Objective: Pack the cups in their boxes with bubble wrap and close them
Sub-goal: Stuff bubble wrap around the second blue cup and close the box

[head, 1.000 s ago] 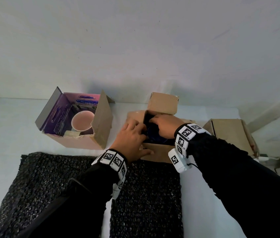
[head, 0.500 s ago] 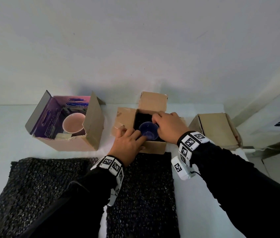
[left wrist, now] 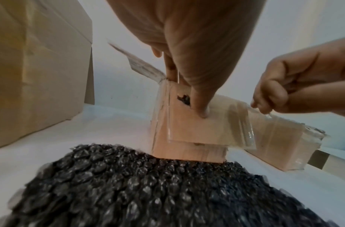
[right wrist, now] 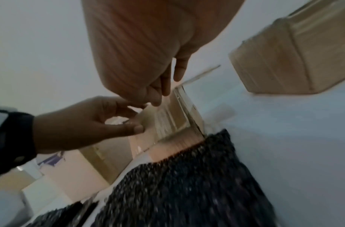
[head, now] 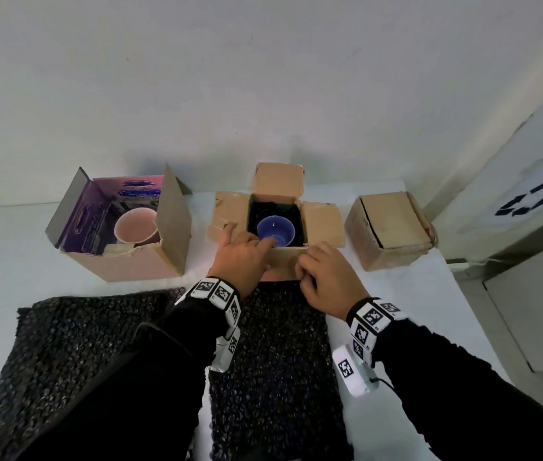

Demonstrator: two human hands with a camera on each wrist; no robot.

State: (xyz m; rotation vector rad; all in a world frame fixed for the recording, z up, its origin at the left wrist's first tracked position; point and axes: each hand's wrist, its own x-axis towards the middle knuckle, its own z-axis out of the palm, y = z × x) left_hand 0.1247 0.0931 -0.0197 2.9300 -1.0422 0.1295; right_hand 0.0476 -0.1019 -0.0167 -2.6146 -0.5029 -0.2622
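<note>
A blue cup (head: 275, 229) sits upright in the open middle box (head: 325, 224), on black bubble wrap that lines the inside. My left hand (head: 257, 251) is at the box's near edge: its fingers reach over the rim beside the cup, and its thumb (left wrist: 200, 104) presses the outside of the folded-down near flap (left wrist: 187, 122). My right hand (head: 306, 271) pinches the same flap at its right end. A pink cup (head: 135, 226) stands in the open purple-lined box (head: 130, 264) on the left.
A closed cardboard box (head: 393, 224) stands to the right of the middle box. Two black bubble wrap sheets (head: 80, 334) (head: 276, 344) lie on the white table in front of the boxes. A wall rises close behind them, and a grey bin stands at far right.
My right hand has come out of the middle box and moved to its near flap, so the blue cup shows. My left hand has stayed at the near edge.
</note>
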